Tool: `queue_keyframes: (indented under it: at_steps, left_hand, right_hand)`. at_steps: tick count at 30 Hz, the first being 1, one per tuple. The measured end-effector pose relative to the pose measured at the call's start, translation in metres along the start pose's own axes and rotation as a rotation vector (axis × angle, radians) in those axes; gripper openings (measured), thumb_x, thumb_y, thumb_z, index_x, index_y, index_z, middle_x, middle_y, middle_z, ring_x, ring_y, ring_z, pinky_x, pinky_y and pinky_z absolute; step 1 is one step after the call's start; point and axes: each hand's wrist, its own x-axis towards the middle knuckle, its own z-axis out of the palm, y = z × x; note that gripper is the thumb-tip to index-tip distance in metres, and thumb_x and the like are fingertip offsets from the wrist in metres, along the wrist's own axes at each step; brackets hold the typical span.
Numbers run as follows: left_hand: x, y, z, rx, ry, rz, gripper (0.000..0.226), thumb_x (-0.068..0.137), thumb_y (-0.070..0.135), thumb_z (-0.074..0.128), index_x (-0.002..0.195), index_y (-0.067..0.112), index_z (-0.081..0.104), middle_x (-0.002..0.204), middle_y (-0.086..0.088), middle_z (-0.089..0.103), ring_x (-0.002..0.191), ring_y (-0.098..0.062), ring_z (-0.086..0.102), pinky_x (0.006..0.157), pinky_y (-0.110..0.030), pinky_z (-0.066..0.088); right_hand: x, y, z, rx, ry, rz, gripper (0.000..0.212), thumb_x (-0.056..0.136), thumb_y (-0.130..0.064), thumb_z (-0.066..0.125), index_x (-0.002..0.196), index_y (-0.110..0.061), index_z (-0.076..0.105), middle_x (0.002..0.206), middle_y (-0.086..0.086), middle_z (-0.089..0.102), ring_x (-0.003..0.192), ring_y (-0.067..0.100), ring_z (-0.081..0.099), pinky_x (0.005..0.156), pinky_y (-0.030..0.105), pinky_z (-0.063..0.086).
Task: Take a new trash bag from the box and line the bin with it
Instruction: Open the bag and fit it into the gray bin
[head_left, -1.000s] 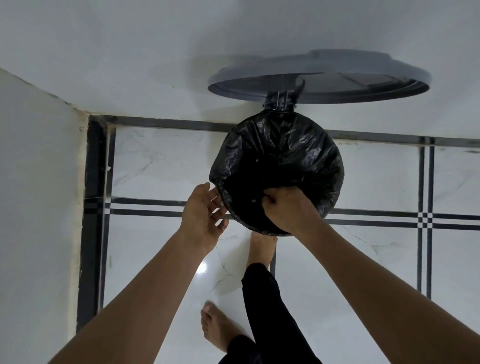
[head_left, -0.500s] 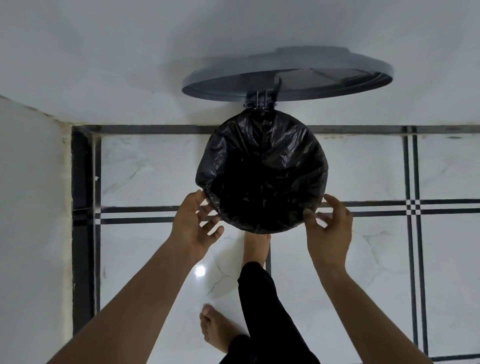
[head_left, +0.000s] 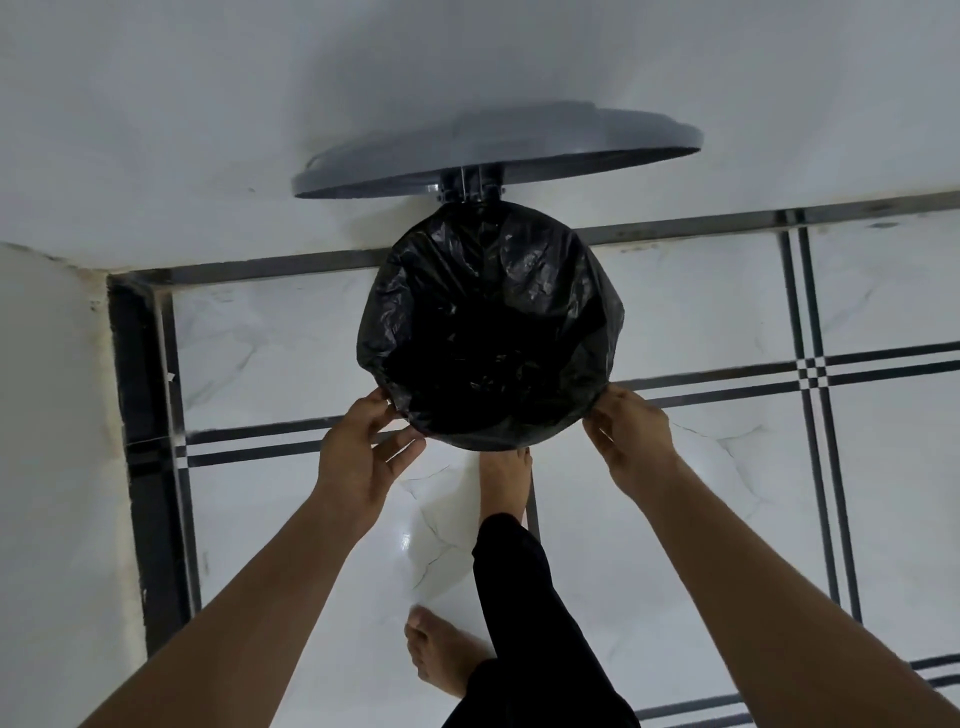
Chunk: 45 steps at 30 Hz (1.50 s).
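The crinkled black plastic trash bag (head_left: 488, 332) is pinched at its lower left edge by the curled fingers (head_left: 382, 410) of the left hand (head_left: 358, 462). Its lower right edge is gripped by the right hand (head_left: 631, 441), fingers bent around the film. The bag is stretched over the mouth of the round bin, whose grey plastic lid (head_left: 498, 148) is raised against the white wall (head_left: 208, 104). A bare foot (head_left: 504, 483) is placed just below the bin on the white marble floor (head_left: 701, 519).
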Motion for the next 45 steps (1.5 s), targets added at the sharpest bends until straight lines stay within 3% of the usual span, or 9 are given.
queue_keyframes:
  at_steps: [6,12,14,18,22,28,33,40,45]
  left_hand:
    - [0.010,0.014,0.004,0.026,0.105,-0.049,0.047,0.097,0.057,0.063,0.118,0.018,0.078,0.118,-0.008,0.078,0.102,-0.029,0.077,0.090,-0.043,0.063]
    - [0.021,0.024,0.008,-0.020,0.216,-0.093,0.020,0.089,0.034,0.082,0.099,0.017,0.078,0.095,0.001,0.080,0.070,-0.011,0.069,0.054,-0.022,0.054]
    - [0.023,0.024,0.007,-0.046,0.210,-0.062,0.021,0.092,0.023,0.078,0.108,0.010,0.074,0.101,-0.003,0.081,0.069,-0.013,0.072,0.056,-0.022,0.056]
    - [0.026,0.025,0.005,-0.040,0.226,-0.014,0.018,0.096,0.008,0.068,0.113,0.010,0.070,0.105,-0.008,0.082,0.078,-0.015,0.078,0.062,-0.024,0.059]
    - [0.025,0.028,0.006,-0.130,0.217,-0.046,0.007,0.094,0.013,0.064,0.092,0.012,0.070,0.092,-0.006,0.079,0.072,-0.019,0.075,0.061,-0.025,0.060]
    - [0.022,0.026,0.006,-0.209,0.199,0.002,0.018,0.094,0.040,0.073,0.103,0.025,0.074,0.096,0.005,0.081,0.084,-0.013,0.077,0.067,-0.026,0.061]
    - [0.025,0.024,0.008,-0.193,0.227,-0.017,0.021,0.096,0.032,0.074,0.112,0.018,0.076,0.108,-0.001,0.081,0.092,-0.012,0.079,0.067,-0.026,0.063]
    - [0.022,0.025,0.012,-0.227,0.223,-0.004,0.018,0.096,0.022,0.073,0.110,0.010,0.076,0.104,-0.004,0.082,0.088,-0.014,0.080,0.070,-0.027,0.063]
    - [0.018,0.032,0.017,-0.153,0.223,-0.113,0.019,0.089,0.029,0.078,0.104,0.017,0.075,0.108,0.000,0.077,0.096,-0.016,0.073,0.080,-0.031,0.061]
  right_hand:
    - [0.025,-0.029,-0.012,0.005,-0.147,0.078,0.028,0.091,-0.028,0.070,0.109,-0.007,0.076,0.109,0.010,0.077,0.097,0.025,0.077,0.082,0.038,0.062]
    - [0.037,-0.058,-0.010,-0.026,-0.191,-0.033,0.018,0.092,0.000,0.065,0.107,-0.010,0.067,0.101,0.012,0.078,0.088,0.027,0.074,0.084,0.038,0.063]
    - [0.035,-0.063,-0.006,-0.100,-0.202,-0.009,0.022,0.091,0.004,0.062,0.106,-0.005,0.076,0.108,0.013,0.078,0.095,0.027,0.075,0.088,0.038,0.063]
    - [0.034,-0.071,0.001,-0.078,-0.122,0.106,0.028,0.085,-0.011,0.055,0.065,-0.015,0.075,0.093,0.003,0.078,0.087,0.024,0.071,0.078,0.036,0.059]
    - [0.034,-0.078,0.010,-0.063,-0.098,0.100,0.020,0.094,-0.019,0.062,0.103,-0.007,0.074,0.089,0.006,0.074,0.079,0.024,0.072,0.074,0.036,0.062]
    - [0.029,-0.081,0.010,-0.026,-0.039,0.212,0.005,0.091,-0.008,0.064,0.092,-0.009,0.069,0.083,0.002,0.078,0.078,0.022,0.073,0.063,0.033,0.062]
    - [0.028,-0.087,0.012,-0.049,-0.025,0.290,0.021,0.090,-0.007,0.053,0.092,-0.017,0.071,0.074,-0.004,0.074,0.075,0.018,0.066,0.068,0.034,0.054]
    - [0.022,-0.094,0.018,-0.067,0.010,0.353,0.028,0.085,-0.027,0.064,0.105,-0.009,0.073,0.107,0.007,0.070,0.093,0.027,0.068,0.078,0.037,0.057]
    - [0.023,-0.094,0.018,-0.162,-0.047,0.390,0.028,0.088,-0.043,0.059,0.096,-0.019,0.072,0.096,0.002,0.067,0.090,0.023,0.062,0.080,0.044,0.046]
